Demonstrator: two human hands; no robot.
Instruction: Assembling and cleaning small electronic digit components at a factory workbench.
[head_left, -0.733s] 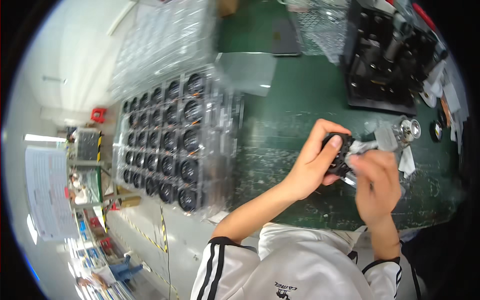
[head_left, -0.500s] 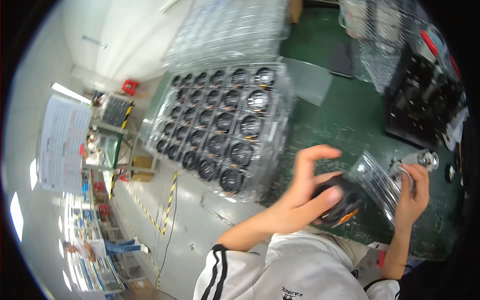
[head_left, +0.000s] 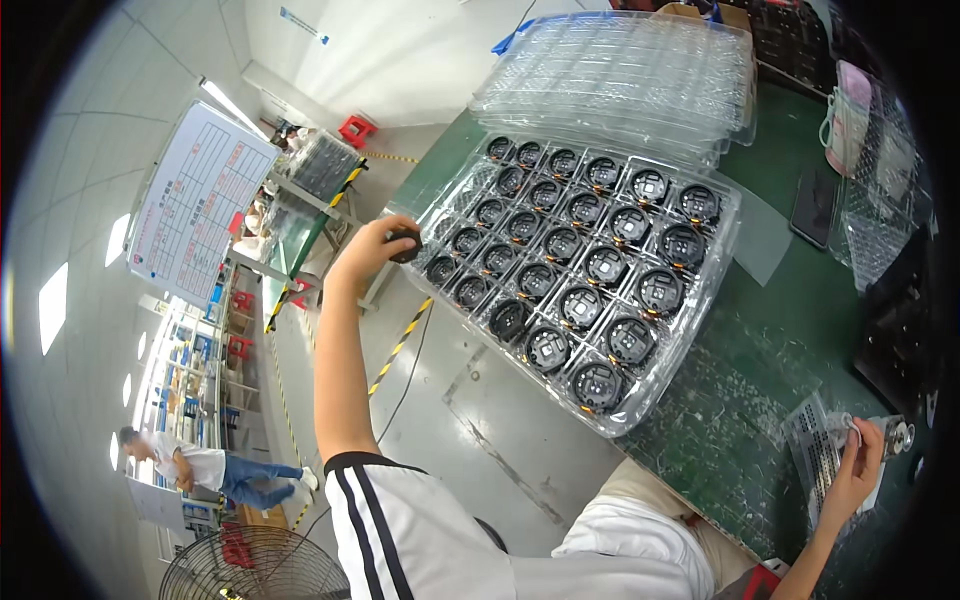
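Note:
My left hand (head_left: 372,250) reaches out to the far left and grips a round black housing (head_left: 406,247) beside the tray's left corner. The clear plastic tray (head_left: 668,372) lies on the green table, with rows of similar round black housings (head_left: 660,292) in its pockets. At the lower right, my right hand (head_left: 858,470) is closed, its thumb and fingers pinching a crumpled white wipe (head_left: 846,426). Close by it lie a clear bag of dark strips (head_left: 808,455) and a small silvery, round-ended thing (head_left: 903,436) whose kind I cannot make out.
Behind the tray rises a stack of clear plastic trays (head_left: 620,80). A phone (head_left: 815,207), a pink-and-white cup (head_left: 850,115), bubble wrap (head_left: 890,170) and a black fixture (head_left: 905,320) stand along the right. A fan (head_left: 250,570) and a walking person (head_left: 220,468) are at lower left.
My left hand has carried the black housing from in front of me to the tray's far left corner. My view has shifted. The right hand still pinches the wipe.

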